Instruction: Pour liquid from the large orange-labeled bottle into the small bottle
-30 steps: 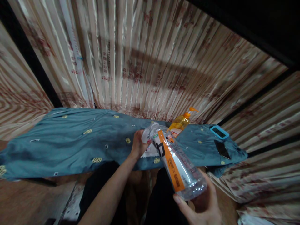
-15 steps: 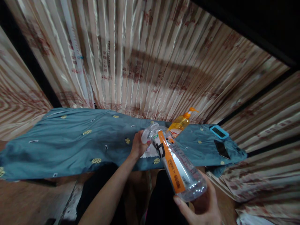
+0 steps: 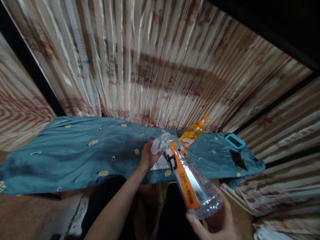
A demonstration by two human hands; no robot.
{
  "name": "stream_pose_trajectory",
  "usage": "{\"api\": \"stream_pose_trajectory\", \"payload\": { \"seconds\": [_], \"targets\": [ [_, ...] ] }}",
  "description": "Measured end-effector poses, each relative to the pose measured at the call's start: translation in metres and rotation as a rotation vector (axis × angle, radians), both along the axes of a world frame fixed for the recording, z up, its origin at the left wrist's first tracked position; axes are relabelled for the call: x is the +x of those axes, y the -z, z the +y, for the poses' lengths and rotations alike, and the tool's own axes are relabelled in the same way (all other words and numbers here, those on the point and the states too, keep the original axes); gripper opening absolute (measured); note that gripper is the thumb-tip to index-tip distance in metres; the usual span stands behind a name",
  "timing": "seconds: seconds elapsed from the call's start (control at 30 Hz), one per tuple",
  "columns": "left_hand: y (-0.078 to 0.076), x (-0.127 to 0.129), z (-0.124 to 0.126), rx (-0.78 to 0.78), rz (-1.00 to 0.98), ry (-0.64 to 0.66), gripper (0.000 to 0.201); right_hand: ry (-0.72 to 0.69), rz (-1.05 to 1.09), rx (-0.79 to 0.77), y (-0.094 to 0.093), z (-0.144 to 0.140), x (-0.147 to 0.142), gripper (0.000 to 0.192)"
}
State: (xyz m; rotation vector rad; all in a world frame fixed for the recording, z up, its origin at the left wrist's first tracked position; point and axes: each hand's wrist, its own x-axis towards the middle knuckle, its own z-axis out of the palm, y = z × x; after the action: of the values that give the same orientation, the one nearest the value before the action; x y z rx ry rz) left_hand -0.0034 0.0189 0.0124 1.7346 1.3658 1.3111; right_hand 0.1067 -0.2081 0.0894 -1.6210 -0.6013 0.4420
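Well, teal cloth beside pleated curtain.

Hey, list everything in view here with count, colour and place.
Clear bottle: one, clear with orange label, tilted, right of centre
Cup-like piece: one, clear, at bottle's upper end
Pump bottle: one, yellow and orange, beyond clear bottle
Cloth: one, teal, patterned, across middle
Scalloped sheet: one, whitish, partly hidden behind clear bottle
Framed device: one, light blue, cloth's right end
Slab: one, black, nearer than device
Curtains: count unclear, beige and red, background
Bars: at least three, black, both sides
Panel: one, black, top right
Floor: one, brown, bottom
White item: one, unclear, bottom right
Legs: two, black clothing, bottom centre
Left hand: one, bare, apparently holding cup-like piece
Right hand: one, bare, holding clear bottle
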Motion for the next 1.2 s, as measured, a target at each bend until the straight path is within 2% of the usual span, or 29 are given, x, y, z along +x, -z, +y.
{"api": "stream_pose_trajectory", "payload": {
  "seconds": [0.53, 0.9, 1.2],
  "targets": [
    [-0.0009, -0.0006, 0.0026, 0.009, 0.019, 0.021, 0.04, 0.016, 0.0, 0.047, 0.004, 0.0012, -0.0043, 0.092],
    [0.0007, 0.0016, 0.0034, 0.041, 0.057, 0.005, 0.038, -0.009, -0.009, 0.07, -0.0019, 0.0014, -0.0074, 0.087],
    [0.0027, 0.0023, 0.005, 0.066, 0.033, -0.001, 0.037, -0.017, 0.021, 0.061, -0.0007, -0.0001, -0.0034, 0.092]
  ]
}}
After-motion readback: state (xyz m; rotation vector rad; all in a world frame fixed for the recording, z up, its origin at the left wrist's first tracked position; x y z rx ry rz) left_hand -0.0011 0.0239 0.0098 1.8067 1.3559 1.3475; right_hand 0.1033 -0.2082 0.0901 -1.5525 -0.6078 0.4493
